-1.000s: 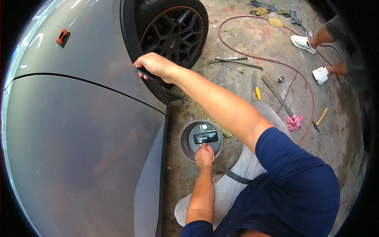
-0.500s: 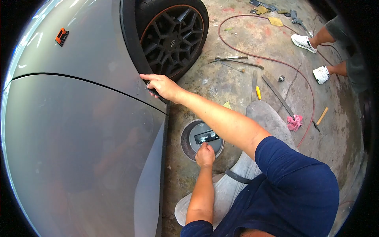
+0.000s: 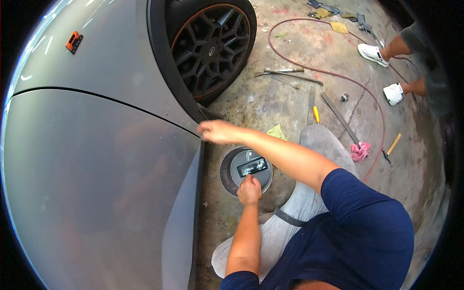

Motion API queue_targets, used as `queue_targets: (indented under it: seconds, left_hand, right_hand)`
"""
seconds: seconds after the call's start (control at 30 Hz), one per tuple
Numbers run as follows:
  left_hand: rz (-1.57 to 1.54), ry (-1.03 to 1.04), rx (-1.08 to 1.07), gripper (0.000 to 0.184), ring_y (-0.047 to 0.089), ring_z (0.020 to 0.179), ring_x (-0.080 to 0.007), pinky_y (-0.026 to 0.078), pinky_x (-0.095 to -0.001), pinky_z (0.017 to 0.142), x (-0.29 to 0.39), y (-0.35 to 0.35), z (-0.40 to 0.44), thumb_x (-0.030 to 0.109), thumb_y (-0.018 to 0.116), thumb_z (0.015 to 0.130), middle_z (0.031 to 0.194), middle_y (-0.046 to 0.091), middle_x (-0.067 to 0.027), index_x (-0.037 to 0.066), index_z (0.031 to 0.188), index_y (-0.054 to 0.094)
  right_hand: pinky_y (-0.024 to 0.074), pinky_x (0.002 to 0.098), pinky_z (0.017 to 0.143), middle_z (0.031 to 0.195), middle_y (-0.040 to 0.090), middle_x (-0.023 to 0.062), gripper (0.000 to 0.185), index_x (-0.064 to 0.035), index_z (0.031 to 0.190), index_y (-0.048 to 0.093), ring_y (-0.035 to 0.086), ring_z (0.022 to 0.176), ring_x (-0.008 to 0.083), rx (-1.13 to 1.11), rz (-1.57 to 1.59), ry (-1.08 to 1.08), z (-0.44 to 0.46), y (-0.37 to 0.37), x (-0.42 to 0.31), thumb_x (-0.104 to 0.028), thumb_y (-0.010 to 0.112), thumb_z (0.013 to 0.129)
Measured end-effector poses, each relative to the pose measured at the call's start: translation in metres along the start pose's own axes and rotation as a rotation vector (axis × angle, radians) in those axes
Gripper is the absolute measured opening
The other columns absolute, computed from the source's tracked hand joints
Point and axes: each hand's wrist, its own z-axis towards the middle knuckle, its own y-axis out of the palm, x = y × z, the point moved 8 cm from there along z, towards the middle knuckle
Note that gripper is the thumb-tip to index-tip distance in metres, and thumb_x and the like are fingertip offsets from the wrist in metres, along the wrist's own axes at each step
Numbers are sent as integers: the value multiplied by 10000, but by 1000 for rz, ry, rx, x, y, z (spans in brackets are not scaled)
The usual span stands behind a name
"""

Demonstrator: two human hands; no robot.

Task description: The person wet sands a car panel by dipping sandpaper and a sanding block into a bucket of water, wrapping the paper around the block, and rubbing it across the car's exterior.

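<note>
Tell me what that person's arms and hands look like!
The left hand and right hand are bare, with no gloves. The sleeves are short, dark blue and plain, ending near the elbows. The forearms are uncovered, with no watch or bracelet to see. The right fingers are too blurry for tiny details.

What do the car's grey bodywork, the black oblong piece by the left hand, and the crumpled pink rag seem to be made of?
Grey bodywork: probably painted metal, smooth and softly reflective.
Black oblong piece: rubber or plastic, perhaps; its wet-looking highlights leave that open.
Pink rag: likely fabric, given its soft folds.
</note>
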Motion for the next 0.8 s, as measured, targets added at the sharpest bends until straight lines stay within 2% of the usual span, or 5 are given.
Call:
queue_targets:
  seconds: [0.13,0.27,0.37,0.5,0.8]
  left_hand:
    - [20,-19,-43,260,717,869,-404,557,-540,772,-2,1,-1,294,527,904,978,751,-162,132,989,711]
    - [52,-61,-95,292,714,902,-410,553,-544,806,0,-2,3,313,525,905,1018,747,-174,137,1041,714]
    - [28,-65,-72,294,713,918,-411,553,-543,815,-4,-2,0,316,528,908,1032,747,-174,142,1051,717]
    - [28,-62,-119,325,714,959,-403,553,-525,852,-1,0,4,326,535,913,1053,747,-181,130,1085,730]
    - [66,-128,-300,354,716,1022,-394,539,-512,928,-5,5,4,348,536,923,1095,749,-180,119,1101,739]
  right_hand:
    - [563,488,771,922,734,241,231,11,925,729,716,897,413,-439,-601,42,-53,79,120,-146,624,791]
    - [590,466,798,1135,681,230,283,-47,1102,706,720,980,387,-250,-909,7,-100,89,169,-192,643,868]
    - [577,479,866,1120,744,202,313,-75,1101,778,733,1028,364,-657,-1139,179,-115,119,229,-246,663,866]
    - [571,457,858,1076,762,193,276,-55,1018,806,739,1025,334,-873,-971,221,-123,135,271,-208,684,823]
    - [603,440,754,1047,719,151,267,-74,1132,692,741,940,327,-446,-1076,-122,-125,84,150,-181,587,911]
